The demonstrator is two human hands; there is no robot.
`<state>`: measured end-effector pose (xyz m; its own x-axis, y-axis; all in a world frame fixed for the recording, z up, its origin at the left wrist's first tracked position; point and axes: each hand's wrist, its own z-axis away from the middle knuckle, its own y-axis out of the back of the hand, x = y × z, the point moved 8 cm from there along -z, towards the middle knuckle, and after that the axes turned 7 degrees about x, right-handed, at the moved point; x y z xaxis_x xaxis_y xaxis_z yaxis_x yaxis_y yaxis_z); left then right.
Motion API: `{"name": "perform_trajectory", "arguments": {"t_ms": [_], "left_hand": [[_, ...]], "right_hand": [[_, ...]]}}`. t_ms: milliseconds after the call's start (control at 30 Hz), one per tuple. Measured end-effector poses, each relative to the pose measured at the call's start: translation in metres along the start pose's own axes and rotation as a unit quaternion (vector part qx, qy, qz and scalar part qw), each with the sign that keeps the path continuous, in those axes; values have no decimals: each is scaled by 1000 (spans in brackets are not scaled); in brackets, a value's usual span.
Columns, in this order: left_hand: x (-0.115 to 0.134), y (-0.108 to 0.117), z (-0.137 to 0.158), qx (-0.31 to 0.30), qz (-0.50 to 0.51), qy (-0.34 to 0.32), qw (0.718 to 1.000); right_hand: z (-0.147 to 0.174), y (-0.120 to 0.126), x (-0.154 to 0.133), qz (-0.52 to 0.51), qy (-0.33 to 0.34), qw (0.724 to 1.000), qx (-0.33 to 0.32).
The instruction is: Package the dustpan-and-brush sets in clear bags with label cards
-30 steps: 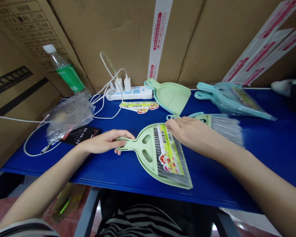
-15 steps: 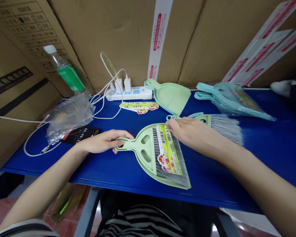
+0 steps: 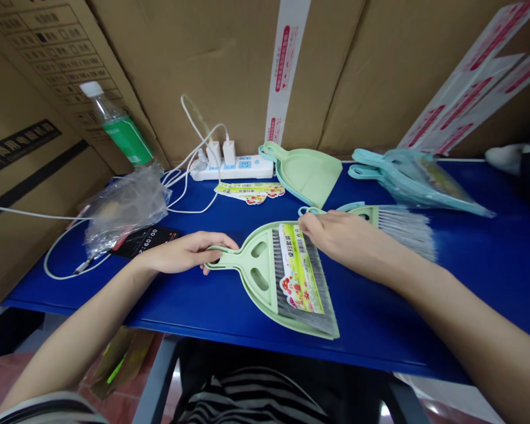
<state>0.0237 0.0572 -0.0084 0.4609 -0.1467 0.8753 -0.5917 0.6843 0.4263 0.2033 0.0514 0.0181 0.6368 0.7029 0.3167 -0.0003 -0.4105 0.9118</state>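
Blue table (image 3: pixel 490 282) stretches rightward, its front edge (image 3: pixel 229 336) near the dustpan (image 3: pixel 287 324).

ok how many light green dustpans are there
2: one light green plastic dustpan gripped by the left hand, another dustpan farther back near the white power strip.

We look through one camera worn on the person's head, facing forward and down across a blue table (image 3: pixel 181 300). We are close behind its near edge, which slants lower toward the right; striped clothing (image 3: pixel 265 394) shows below us in the near middle. The left forearm (image 3: pixel 88 318) enters from the near left, the right forearm (image 3: pixel 463 318) from the near right. The green brush-and-dustpan set (image 3: pixel 259 265) lies close to us, near mid-view. On the far side, brown cardboard (image 3: pixel 229 59) bounds what we see.
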Motion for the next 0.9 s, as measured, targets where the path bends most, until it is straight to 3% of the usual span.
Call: {"name": "perform_trajectory", "arguments": {"t_ms": [167, 233, 300, 367, 467, 567, 633, 700, 900], "left_hand": [[6, 6, 0, 29, -114, -48, 992], [13, 12, 1, 85, -163, -74, 980], [22, 23, 4, 178, -214, -105, 955], [33, 35, 11, 280, -287, -133, 906], [45, 51, 25, 406, -421, -154, 796], [47, 70, 37, 492, -516, -124, 690], [42, 82, 42, 518, -551, -89, 648], [37, 89, 43, 515, -570, -63, 637], [25, 93, 38, 467, -594, 4, 655]], "right_hand": [[0, -1, 1, -19, -6, 1000, 1], [0, -1, 2, -24, -11, 1000, 2], [0, -1, 2, -21, -11, 1000, 2], [0, -1, 2, -13, -5, 1000, 3], [1, -2, 1, -7, 0, 1000, 5], [1, -3, 2, -19, -11, 1000, 5], [1, -3, 3, -32, -16, 999, 0], [1, -2, 3, -34, -17, 999, -3], [-2, -2, 2, -3, -10, 1000, -13]]}}
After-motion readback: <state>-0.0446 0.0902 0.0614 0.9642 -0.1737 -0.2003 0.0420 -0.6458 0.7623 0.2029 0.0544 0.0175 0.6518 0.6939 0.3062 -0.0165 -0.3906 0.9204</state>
